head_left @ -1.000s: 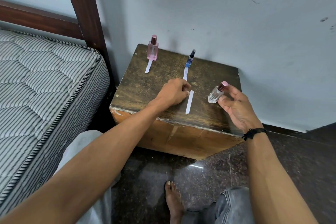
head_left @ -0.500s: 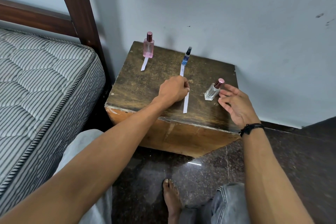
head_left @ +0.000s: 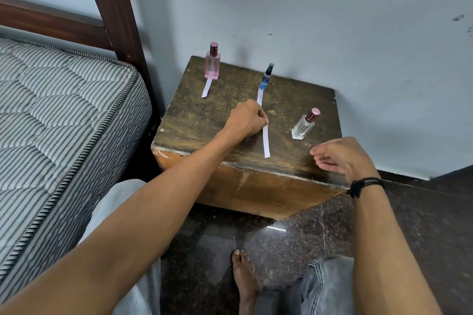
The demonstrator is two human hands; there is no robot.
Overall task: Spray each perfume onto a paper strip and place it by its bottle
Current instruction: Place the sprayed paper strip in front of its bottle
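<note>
Pink bottle (head_left: 212, 66), blue bottle (head_left: 265, 82), white strip (head_left: 266, 143), striped mattress (head_left: 64, 110) (grey, white)

The left hand (head_left: 247, 120) pinches the top of a long paper strip (head_left: 266, 142) on the wooden counter (head_left: 199, 120). The right hand (head_left: 340, 158) hangs loose and holds nothing, near the clear bottle (head_left: 303, 126). A short strip (head_left: 206, 88) lies by the pink bottle (head_left: 212, 65). A second strip (head_left: 260, 97) lies by the blue bottle (head_left: 267, 78).

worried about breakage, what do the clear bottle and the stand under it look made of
Clear bottle: probably glass, with thick, glossy, see-through faceted walls. Its pink cap shines like metal or metallised plastic. Stand: wood, top dark and worn, front paler with visible grain.
</note>
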